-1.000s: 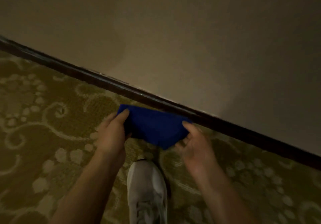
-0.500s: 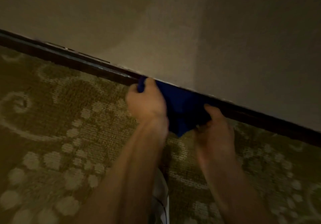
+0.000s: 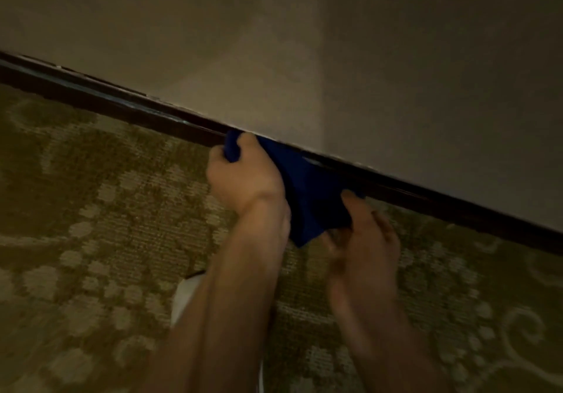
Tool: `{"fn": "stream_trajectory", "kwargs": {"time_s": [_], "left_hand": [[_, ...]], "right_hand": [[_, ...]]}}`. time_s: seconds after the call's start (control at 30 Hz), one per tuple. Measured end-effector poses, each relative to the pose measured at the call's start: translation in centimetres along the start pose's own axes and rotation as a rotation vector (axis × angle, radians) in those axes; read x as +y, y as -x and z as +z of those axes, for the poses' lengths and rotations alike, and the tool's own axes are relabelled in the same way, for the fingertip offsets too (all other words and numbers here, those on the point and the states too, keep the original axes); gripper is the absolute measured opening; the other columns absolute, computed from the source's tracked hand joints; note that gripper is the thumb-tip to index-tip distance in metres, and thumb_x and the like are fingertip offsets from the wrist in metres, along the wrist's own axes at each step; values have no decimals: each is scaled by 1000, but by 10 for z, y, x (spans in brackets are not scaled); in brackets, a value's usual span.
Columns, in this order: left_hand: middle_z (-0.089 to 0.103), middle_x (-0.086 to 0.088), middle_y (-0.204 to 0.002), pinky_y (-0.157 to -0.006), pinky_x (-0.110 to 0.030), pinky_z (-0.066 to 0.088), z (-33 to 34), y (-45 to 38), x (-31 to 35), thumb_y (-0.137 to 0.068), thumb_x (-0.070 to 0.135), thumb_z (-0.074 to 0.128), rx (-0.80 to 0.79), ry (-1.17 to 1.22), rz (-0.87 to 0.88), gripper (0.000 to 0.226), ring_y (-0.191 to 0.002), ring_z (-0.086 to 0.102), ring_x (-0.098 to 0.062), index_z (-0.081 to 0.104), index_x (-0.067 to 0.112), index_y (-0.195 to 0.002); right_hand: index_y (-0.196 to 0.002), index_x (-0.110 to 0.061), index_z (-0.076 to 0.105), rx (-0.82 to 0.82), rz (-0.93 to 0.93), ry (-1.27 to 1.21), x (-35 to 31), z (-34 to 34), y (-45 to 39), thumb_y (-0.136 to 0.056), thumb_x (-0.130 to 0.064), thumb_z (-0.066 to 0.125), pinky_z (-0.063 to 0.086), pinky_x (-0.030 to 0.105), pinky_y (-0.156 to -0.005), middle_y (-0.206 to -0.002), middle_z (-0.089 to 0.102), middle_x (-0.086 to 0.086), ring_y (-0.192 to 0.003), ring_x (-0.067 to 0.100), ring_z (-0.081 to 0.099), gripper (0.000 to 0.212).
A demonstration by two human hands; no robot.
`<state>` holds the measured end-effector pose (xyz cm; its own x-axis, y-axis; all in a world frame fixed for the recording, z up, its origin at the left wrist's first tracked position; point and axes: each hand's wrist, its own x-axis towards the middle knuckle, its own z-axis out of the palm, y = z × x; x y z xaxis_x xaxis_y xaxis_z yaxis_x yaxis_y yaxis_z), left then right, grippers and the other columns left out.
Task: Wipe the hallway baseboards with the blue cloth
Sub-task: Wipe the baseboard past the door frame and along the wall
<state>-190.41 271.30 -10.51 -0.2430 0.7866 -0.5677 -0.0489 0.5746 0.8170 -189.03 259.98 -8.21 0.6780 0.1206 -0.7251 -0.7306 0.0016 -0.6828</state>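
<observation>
blue cloth (image 3: 307, 191) stretched between both hands, pressed against the dark baseboard (image 3: 128, 107) where wall (image 3: 304, 42) meets carpet (image 3: 91, 209). upper edge of cloth touching the baseboard's top line, right under the wall; lower corner hanging down to a point over the carpet, between the two wrists.

left hand (image 3: 243, 173) at the cloth's left end, fingers curled round a bunched corner, thumb up against the baseboard, a fold of blue poking out above the knuckles. right hand (image 3: 362, 237) at the cloth's right and lower edge, lower than the left, thumb on top of the fabric, fingers curled under it, pinching; somewhat blurred, so exact finger placement hard to tell. hands apart, cloth spanning the gap, both clamped on it.

baseboard running diagonally from upper left down to lower right, glossy streaks along it left of the cloth. patterned olive carpet with pale scrolls and dots below. white shoe (image 3: 185, 298) peeking out beside the left forearm, mostly hidden by it. dim light all round.
</observation>
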Motion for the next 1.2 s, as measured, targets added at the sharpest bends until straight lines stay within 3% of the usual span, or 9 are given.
{"fn": "stream_trajectory", "kwargs": {"time_s": [0.17,0.27,0.4,0.5,0.73,0.83,0.93,1.07,1.2], "left_hand": [[46,2,-59,-56,-24,39,15,63,-41,-91,15,61,-305,-91,-118,35,-52,40,-8,43,16,-61],[49,-2,-62,-56,-25,39,6,55,-35,-91,14,63,-393,-35,-273,38,-58,45,-16,43,18,-60],[66,4,-65,-44,-13,44,-30,18,-1,-90,16,63,-299,41,-284,12,-55,62,-8,60,17,-78],[71,4,-97,-64,-23,48,-66,-15,24,-90,24,62,-240,69,-288,3,-88,66,-9,63,22,-90],[66,4,-122,-71,-27,46,-110,-73,42,-91,34,55,-84,122,-252,24,-111,62,-15,64,28,-113],[71,7,-110,-72,-27,46,-100,-65,44,-92,29,59,-275,47,-275,16,-102,65,-11,66,26,-106],[73,11,-75,-66,-26,50,-82,-44,42,-94,21,60,-511,-57,-269,10,-74,68,-5,62,21,-84],[67,9,-74,-61,-24,48,-83,-46,36,-95,20,59,-326,13,-257,14,-67,62,-5,58,22,-81],[63,10,-82,-68,-24,49,-121,-77,54,-98,22,54,-35,184,-201,17,-74,60,-5,56,24,-81]], "right_hand": [[-98,-20,68,250,-70,-25,-13,-59,-5,-92,-16,65,56,36,-81,-104,74,2,-94,18,72,8],[-106,-20,68,222,-44,-25,-17,-66,-8,-94,-22,64,55,32,-76,-111,73,-1,-99,16,71,13],[-94,-13,70,107,-71,26,-28,-15,-20,-90,-21,71,61,35,-75,-104,74,2,-97,19,71,9],[-81,-11,64,76,-123,50,-6,50,-18,-90,-16,69,57,40,-88,-91,68,2,-95,24,65,11],[-97,-9,67,-102,-16,167,47,135,-1,-92,-18,67,49,24,-68,-74,60,-6,-70,8,57,11],[-98,-3,70,3,-96,76,35,94,-18,-88,-14,69,55,41,-88,-86,70,5,-92,28,68,15],[-99,-8,71,118,-111,17,24,63,-34,-81,-26,68,52,51,-98,-111,71,12,-108,32,66,27],[-103,-7,65,166,-163,94,27,89,-19,-97,-16,59,54,38,-93,-104,67,8,-103,25,64,13],[-104,-7,66,-127,-49,249,58,155,14,-92,-19,68,53,40,-97,-99,67,5,-104,23,64,17]]}}
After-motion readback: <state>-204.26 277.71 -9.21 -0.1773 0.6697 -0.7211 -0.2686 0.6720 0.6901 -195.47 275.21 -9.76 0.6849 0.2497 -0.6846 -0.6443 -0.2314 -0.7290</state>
